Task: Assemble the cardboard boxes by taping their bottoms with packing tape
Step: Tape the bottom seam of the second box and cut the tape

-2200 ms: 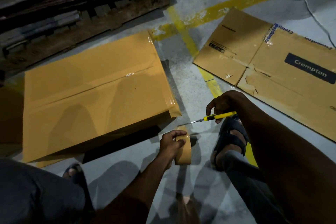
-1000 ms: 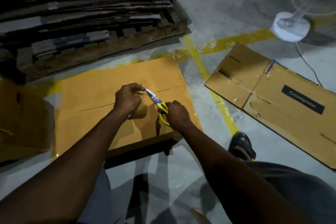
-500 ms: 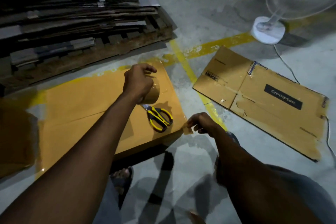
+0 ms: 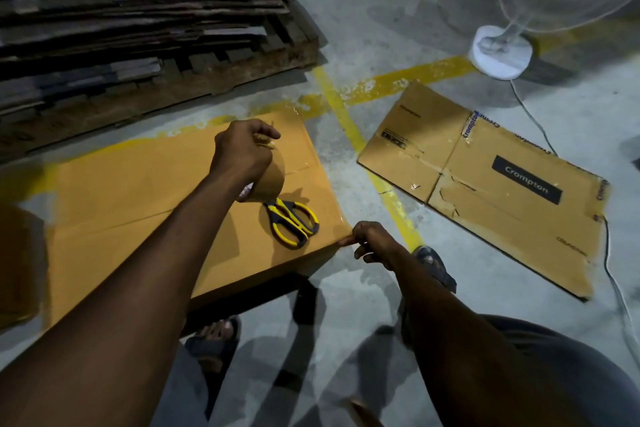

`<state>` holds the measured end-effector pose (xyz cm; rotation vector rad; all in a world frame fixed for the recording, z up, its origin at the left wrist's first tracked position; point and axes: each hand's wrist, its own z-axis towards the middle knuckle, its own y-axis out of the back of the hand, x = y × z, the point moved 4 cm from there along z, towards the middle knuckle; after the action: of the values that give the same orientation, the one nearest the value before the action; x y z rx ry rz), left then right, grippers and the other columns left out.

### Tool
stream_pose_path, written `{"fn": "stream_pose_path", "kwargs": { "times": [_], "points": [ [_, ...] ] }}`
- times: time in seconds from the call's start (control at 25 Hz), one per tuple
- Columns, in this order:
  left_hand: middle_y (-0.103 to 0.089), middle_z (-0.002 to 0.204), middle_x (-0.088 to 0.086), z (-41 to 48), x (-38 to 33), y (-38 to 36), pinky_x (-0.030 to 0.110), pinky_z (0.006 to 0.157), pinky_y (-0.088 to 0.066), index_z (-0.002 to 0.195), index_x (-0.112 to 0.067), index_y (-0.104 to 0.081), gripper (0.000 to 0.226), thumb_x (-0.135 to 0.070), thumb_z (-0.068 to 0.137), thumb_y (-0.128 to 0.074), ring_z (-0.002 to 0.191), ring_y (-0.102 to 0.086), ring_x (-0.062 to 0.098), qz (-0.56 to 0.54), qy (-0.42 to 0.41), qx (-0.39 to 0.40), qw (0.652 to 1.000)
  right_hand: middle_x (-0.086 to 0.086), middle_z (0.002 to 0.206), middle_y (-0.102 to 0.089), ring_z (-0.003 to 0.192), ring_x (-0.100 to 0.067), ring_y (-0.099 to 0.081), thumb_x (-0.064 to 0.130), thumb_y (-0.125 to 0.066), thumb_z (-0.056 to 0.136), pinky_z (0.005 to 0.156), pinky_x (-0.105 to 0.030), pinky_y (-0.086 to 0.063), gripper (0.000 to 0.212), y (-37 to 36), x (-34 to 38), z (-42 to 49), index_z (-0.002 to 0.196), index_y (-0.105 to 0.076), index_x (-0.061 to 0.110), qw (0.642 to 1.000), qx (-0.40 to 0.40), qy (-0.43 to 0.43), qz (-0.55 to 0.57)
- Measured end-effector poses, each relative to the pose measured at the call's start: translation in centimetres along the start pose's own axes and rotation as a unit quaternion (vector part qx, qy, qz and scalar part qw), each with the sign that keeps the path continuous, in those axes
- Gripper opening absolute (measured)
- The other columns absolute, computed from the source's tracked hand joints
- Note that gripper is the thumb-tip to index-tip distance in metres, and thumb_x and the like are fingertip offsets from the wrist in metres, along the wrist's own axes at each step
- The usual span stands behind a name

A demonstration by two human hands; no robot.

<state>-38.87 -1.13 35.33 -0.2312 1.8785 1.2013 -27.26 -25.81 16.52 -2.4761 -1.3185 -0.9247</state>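
Observation:
A brown cardboard box (image 4: 138, 204) stands on the floor with its taped bottom facing up. My left hand (image 4: 239, 152) grips a roll of brown packing tape (image 4: 268, 180) above the box's right part. Yellow-handled scissors (image 4: 292, 220) lie on the box just below the roll. At the box's near right corner, my right hand (image 4: 372, 243) pinches the end of the tape against the edge.
A flattened Crompton carton (image 4: 485, 184) lies on the floor to the right. A white pedestal fan (image 4: 502, 52) with its cable stands behind it. A pallet stacked with flat cardboard (image 4: 138, 28) fills the back left. My sandalled feet are near the box.
The scissors left my right hand and now lie on the box. My left hand carried the tape roll up over the box. My right hand moved to the box's near right corner.

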Motion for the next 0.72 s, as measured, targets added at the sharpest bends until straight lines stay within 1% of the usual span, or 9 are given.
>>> {"fn": "stream_pose_path", "kwargs": {
  "times": [0.08,0.2,0.28,0.36,0.44,0.52,0.6,0.64,0.72],
  "points": [
    [-0.061,0.128,0.005,0.0,0.0,0.2,0.020,0.080,-0.034,0.101,-0.025,-0.071,0.042,0.008,0.078,-0.055,0.123,-0.049,0.023,0.002,0.002,-0.002,1.000,-0.012,0.095,-0.076,0.050,-0.021,-0.048,0.009,-0.035,0.089,0.046,-0.020,-0.028,0.005,-0.3,-0.4,0.7,0.089,-0.041,0.009,1.000,-0.010,-0.005,0.001],
    [-0.060,0.129,0.005,-0.1,-0.1,0.1,0.021,0.080,-0.034,0.105,-0.023,-0.071,0.042,0.007,0.080,-0.055,0.123,-0.048,0.023,0.005,0.004,0.003,1.000,-0.009,0.094,-0.076,0.053,-0.018,-0.053,0.015,-0.033,0.092,0.048,-0.021,-0.032,0.023,-0.5,-1.4,1.3,0.102,-0.050,0.003,0.999,-0.029,-0.017,0.019],
    [-0.059,0.129,0.006,-0.1,-0.1,0.1,0.022,0.079,-0.034,0.106,-0.023,-0.070,0.043,0.007,0.079,-0.056,0.123,-0.048,0.024,0.007,0.002,0.005,1.000,-0.008,0.101,-0.075,0.058,-0.019,-0.057,0.017,-0.031,0.096,0.051,-0.023,-0.036,0.027,-0.3,-1.7,1.1,0.102,-0.053,0.003,0.997,-0.042,-0.049,0.050],
    [-0.058,0.130,0.006,-0.2,-0.1,0.1,0.022,0.078,-0.034,0.107,-0.024,-0.070,0.044,0.008,0.079,-0.056,0.123,-0.048,0.024,0.009,0.004,0.003,1.000,-0.009,0.109,-0.072,0.065,-0.023,-0.059,0.017,-0.027,0.100,0.054,-0.025,-0.039,0.023,0.2,-2.0,0.8,0.098,-0.048,0.006,0.991,-0.076,-0.086,0.069],
    [-0.058,0.129,0.005,-0.1,0.1,0.1,0.022,0.078,-0.034,0.107,-0.023,-0.070,0.044,0.007,0.080,-0.055,0.123,-0.048,0.024,0.006,0.010,0.001,1.000,-0.013,0.106,-0.072,0.067,-0.026,-0.061,0.014,-0.033,0.100,0.055,-0.028,-0.043,0.010,0.9,-2.2,1.3,0.101,-0.042,0.010,0.982,-0.154,-0.085,0.069],
    [-0.059,0.129,0.005,0.0,0.2,0.2,0.023,0.078,-0.034,0.106,-0.025,-0.070,0.044,0.007,0.080,-0.055,0.123,-0.048,0.025,0.004,0.010,0.002,1.000,-0.013,0.103,-0.072,0.073,-0.029,-0.063,0.014,-0.044,0.097,0.062,-0.033,-0.050,0.011,1.5,-1.9,1.7,0.099,-0.053,0.007,0.967,-0.253,-0.020,-0.024],
    [-0.059,0.129,0.006,0.2,0.4,0.2,0.023,0.079,-0.035,0.107,-0.025,-0.070,0.044,0.007,0.079,-0.056,0.124,-0.048,0.026,0.003,0.008,0.001,1.000,-0.007,0.099,-0.070,0.082,-0.027,-0.061,0.016,-0.048,0.094,0.070,-0.033,-0.049,0.017,1.6,-0.9,1.4,0.095,-0.064,0.012,0.929,-0.337,0.063,-0.139],
    [-0.059,0.130,0.006,0.3,0.4,0.3,0.023,0.079,-0.036,0.107,-0.024,-0.070,0.044,0.007,0.079,-0.056,0.124,-0.048,0.026,0.000,0.008,0.003,1.000,-0.004,0.096,-0.070,0.085,-0.027,-0.061,0.016,-0.050,0.092,0.071,-0.033,-0.048,0.017,1.1,-0.1,0.9,0.094,-0.067,0.014,0.905,-0.365,0.121,-0.180],
    [-0.060,0.129,0.006,0.4,0.4,0.2,0.024,0.080,-0.037,0.108,-0.022,-0.070,0.044,0.007,0.079,-0.055,0.124,-0.048,0.027,-0.007,0.004,0.009,1.000,0.001,0.089,-0.071,0.088,-0.026,-0.060,0.018,-0.055,0.085,0.074,-0.038,-0.049,0.015,-0.2,0.9,0.3,0.088,-0.070,0.019,0.861,-0.376,0.229,-0.254]
  ]
}}
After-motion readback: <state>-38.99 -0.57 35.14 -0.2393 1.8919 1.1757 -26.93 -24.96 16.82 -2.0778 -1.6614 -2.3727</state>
